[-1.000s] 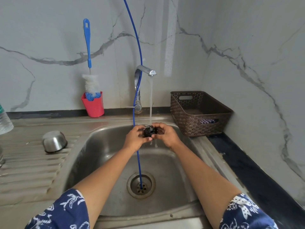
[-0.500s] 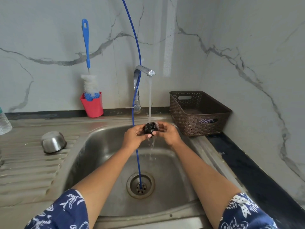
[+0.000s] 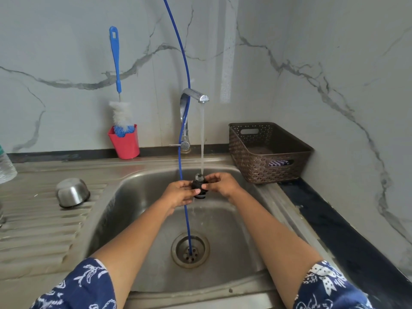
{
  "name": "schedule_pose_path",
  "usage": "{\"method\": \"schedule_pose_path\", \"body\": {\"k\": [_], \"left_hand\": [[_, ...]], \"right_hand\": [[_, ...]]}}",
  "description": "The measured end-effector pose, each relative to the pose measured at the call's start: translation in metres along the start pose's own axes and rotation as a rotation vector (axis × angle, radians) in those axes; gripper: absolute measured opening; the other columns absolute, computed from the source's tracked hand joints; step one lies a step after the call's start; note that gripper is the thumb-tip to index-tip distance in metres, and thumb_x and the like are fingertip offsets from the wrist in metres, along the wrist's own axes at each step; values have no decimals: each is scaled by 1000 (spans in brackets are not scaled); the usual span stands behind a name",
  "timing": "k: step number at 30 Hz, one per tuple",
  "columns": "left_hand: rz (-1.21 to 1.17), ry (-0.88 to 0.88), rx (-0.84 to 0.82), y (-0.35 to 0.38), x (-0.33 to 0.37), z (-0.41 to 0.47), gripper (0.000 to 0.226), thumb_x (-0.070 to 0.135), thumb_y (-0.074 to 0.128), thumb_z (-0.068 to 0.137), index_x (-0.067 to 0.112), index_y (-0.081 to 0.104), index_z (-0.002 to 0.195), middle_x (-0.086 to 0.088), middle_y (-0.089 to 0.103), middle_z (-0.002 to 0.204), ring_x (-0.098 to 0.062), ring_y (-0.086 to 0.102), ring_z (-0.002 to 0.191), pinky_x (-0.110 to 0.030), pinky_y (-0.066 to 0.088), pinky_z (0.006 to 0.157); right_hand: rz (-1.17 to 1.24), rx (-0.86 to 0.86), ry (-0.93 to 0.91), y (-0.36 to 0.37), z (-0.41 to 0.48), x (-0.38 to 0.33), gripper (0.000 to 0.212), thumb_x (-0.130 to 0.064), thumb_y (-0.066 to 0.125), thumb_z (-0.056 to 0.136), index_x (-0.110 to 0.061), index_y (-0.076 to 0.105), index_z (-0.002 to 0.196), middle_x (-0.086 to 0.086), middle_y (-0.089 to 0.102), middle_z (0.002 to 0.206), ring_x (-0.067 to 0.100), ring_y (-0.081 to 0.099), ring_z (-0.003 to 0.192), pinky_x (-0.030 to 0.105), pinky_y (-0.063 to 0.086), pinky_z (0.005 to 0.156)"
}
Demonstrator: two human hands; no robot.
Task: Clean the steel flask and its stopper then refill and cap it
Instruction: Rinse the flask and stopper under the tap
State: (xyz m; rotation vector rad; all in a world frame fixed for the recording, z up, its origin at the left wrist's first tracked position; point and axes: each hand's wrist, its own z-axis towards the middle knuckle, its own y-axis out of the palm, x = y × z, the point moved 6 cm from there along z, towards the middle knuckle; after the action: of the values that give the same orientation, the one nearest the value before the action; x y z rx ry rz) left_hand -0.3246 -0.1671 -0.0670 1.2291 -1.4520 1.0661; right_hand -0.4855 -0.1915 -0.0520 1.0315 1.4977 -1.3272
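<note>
Both hands hold a small black stopper (image 3: 198,186) over the steel sink (image 3: 138,219), right under the running stream from the tap (image 3: 196,95). My left hand (image 3: 178,194) grips its left side and my right hand (image 3: 223,185) pinches its right side. Water hits the top of the stopper and drips off below it. A steel cup-shaped lid (image 3: 72,192) lies upside down on the ribbed drainboard at the left. The flask body itself is not in view.
A thin blue hose (image 3: 186,121) hangs from above into the drain (image 3: 190,250), passing just in front of my left hand. A bottle brush (image 3: 118,85) stands in a red cup (image 3: 124,142) by the wall. A brown basket (image 3: 267,152) sits right of the sink. A plastic bottle (image 3: 5,166) is at the left edge.
The hands have turned the stopper under the stream, so it now stands more upright with water striking its top. The hands stay at the same spot over the sink.
</note>
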Motion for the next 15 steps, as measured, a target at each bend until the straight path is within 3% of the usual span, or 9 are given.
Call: {"method": "schedule_pose_path", "body": {"k": [2,6,9,12,15], "left_hand": [[36,22,-14,9,4,-2,38,5,74,79,10,59,114,-2,69,91,-10,65,78,-28,54,76],[-9,73,51,14,17,-8,40,1,71,82,10,57,119,-3,67,99,-17,63,94,-25,52,73],[30,60,68,-2,23,-18,43,1,72,81,9,57,121,-8,66,109,-22,62,104,-31,51,82],[120,72,73,-16,30,-34,47,2,73,80,7,57,124,-11,66,114,-19,62,98,-27,49,78],[166,179,102,-29,47,-45,49,-2,75,76,7,59,121,-8,67,109,-13,63,87,-22,49,74]], "right_hand": [[15,-7,1,-10,-3,-1,38,3,76,74,2,63,109,0,64,82,11,60,76,15,51,69],[26,49,-48,-9,-5,-13,36,5,75,73,-4,64,106,-2,65,86,15,61,89,31,50,92],[-13,-1,-58,4,-7,-24,33,1,77,73,-9,64,101,0,65,87,17,62,89,33,51,92],[-71,-65,-64,14,-16,-37,32,1,78,72,-10,63,99,0,63,82,15,60,80,32,50,87],[-155,-64,-177,19,-25,-60,38,-3,79,72,-8,63,106,0,66,92,16,62,88,31,49,89]]}}
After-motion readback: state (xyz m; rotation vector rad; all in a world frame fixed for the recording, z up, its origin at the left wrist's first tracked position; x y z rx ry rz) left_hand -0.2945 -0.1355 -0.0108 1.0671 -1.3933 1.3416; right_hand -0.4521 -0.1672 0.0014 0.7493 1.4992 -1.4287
